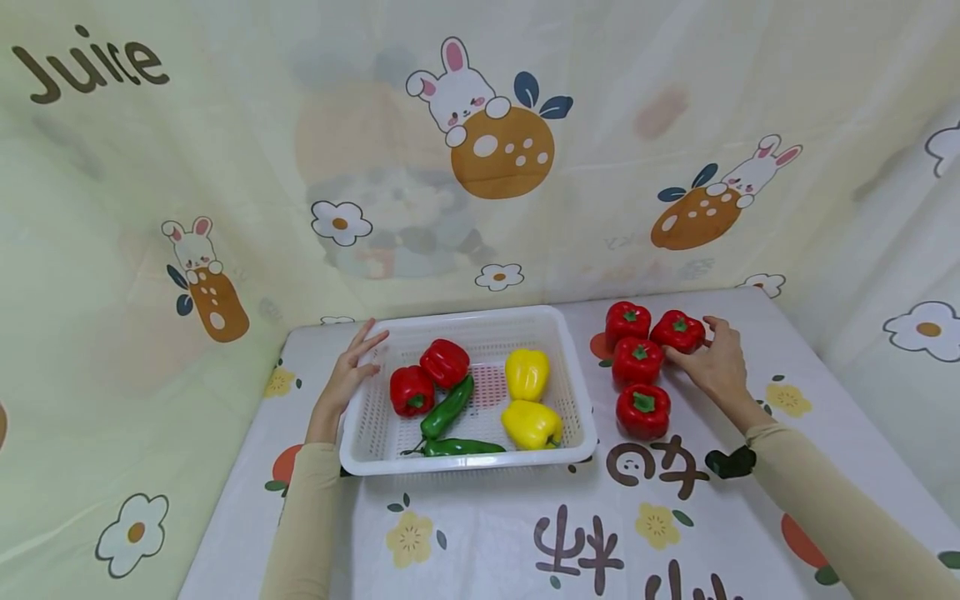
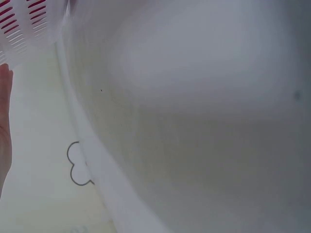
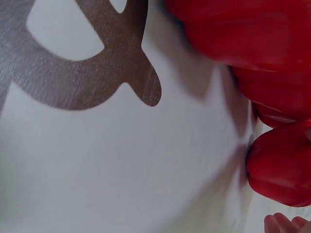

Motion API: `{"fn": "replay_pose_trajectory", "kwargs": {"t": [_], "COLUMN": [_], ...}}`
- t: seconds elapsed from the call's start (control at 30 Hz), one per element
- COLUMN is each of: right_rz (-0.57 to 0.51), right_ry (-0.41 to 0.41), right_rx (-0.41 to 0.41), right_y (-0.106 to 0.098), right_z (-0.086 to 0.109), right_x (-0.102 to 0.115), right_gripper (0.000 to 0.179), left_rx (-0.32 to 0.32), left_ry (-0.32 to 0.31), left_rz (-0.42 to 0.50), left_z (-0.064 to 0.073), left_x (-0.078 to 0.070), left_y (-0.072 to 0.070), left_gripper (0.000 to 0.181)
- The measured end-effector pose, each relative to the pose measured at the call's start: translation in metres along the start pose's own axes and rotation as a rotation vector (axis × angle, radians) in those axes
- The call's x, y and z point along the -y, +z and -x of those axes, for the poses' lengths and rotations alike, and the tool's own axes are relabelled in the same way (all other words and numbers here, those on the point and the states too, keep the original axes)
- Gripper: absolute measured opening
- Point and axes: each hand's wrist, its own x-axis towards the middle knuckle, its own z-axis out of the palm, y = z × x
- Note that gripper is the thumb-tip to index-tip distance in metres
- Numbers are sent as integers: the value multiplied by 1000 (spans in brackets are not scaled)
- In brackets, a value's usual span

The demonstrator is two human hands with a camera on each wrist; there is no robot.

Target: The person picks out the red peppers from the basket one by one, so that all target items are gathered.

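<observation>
My left hand [image 1: 348,377] lies at the left rim of a white plastic basket [image 1: 468,467], fingers extended over its corner. In the left wrist view, part of this hand [image 2: 4,121] shows beside the slotted basket wall [image 2: 24,36]. My right hand [image 1: 716,358] is around the right side of a red bell pepper [image 1: 678,332], thumb at its near side. In the right wrist view the fingertips [image 3: 286,224] stand a little apart from that pepper [image 3: 282,170]. Close by are three more red bell peppers [image 1: 637,362], roughly in a column.
Inside the basket lie two red bell peppers [image 1: 412,391], two long green peppers [image 1: 447,408] and two yellow bell peppers [image 1: 527,375]. A patterned cloth [image 1: 480,533] covers the table. Behind it hangs a printed curtain [image 1: 600,233].
</observation>
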Motion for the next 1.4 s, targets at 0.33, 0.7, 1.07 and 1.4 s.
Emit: {"fn": "replay_pose_trajectory", "kwargs": {"t": [0.33, 0.7, 1.07, 1.4], "right_rz": [10, 4, 20, -5], "right_ry": [-12, -45, -94, -138], "right_rx": [5, -13, 27, 72], "right_y": [-6, -14, -31, -46], "right_z": [3, 3, 7, 15], "right_x": [0, 4, 23, 63], "right_gripper": [88, 86, 85, 86], "left_rx": [4, 7, 9, 5], "left_ry": [4, -26, -62, -23], "left_rz": [-4, -4, 5, -20], "left_z": [-1, -1, 1, 1], "left_x": [2, -1, -2, 0], "left_y": [0, -1, 1, 0], "left_gripper": [53, 54, 54, 54]}}
